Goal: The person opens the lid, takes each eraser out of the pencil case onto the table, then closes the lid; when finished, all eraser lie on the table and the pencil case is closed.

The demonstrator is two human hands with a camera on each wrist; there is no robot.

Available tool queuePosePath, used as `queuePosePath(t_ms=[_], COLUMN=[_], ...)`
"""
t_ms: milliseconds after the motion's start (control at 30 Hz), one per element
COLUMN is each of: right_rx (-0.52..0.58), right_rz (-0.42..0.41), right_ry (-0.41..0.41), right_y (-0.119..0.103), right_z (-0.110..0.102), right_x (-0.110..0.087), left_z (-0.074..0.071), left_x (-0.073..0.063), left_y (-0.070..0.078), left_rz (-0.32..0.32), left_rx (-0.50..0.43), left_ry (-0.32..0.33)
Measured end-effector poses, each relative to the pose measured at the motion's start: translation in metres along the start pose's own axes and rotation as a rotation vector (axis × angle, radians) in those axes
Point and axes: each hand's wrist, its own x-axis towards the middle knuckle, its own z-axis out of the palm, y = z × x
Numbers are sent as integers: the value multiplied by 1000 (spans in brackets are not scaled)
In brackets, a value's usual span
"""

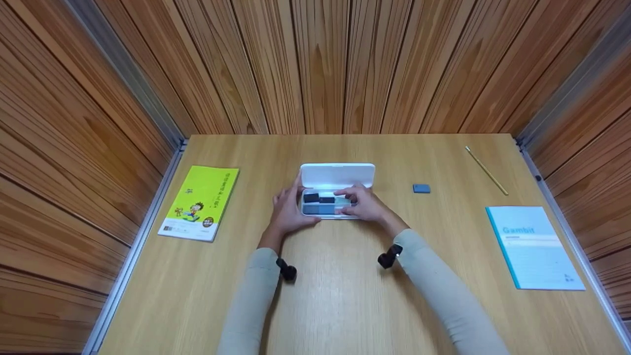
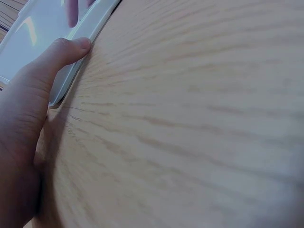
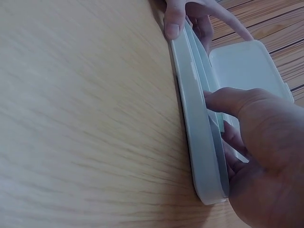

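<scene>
A white pencil case (image 1: pixel 337 176) lies on the table with its lid raised at the back. Inside are two black pieces (image 1: pixel 311 198), a pale green piece (image 1: pixel 341 200) beside one of them, and a blue-grey block (image 1: pixel 318 210) along the front. My left hand (image 1: pixel 290 209) grips the case's left end, thumb (image 2: pixel 81 43) on the front edge and a finger up by the lid. My right hand (image 1: pixel 367 203) reaches over the right end, its thumb (image 3: pixel 221 100) and fingers inside. I cannot tell whether they pinch the pale green piece, since the hand hides part of it.
To the right of the case lies a small blue eraser (image 1: pixel 421 188), with a pencil (image 1: pixel 486 170) farther right. A pale blue notebook (image 1: pixel 535 248) is near the right edge. On the left lies a yellow-green book (image 1: pixel 199 203). Wooden panels (image 1: pixel 320 69) wall the table in.
</scene>
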Motion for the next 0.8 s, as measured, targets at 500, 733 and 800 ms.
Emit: queuePosePath(t_ms=[500, 733, 800], right_rx=[17, 29, 33], right_rz=[-24, -104, -110], right_ry=[42, 93, 103], right_y=[5, 8, 9], right_z=[2, 2, 2], right_x=[1, -1, -1], left_z=[1, 0, 0], left_x=[-1, -1, -1], left_y=[0, -1, -1], left_rz=[-1, 17, 22], left_rx=[10, -5, -4], left_ry=[6, 5, 8])
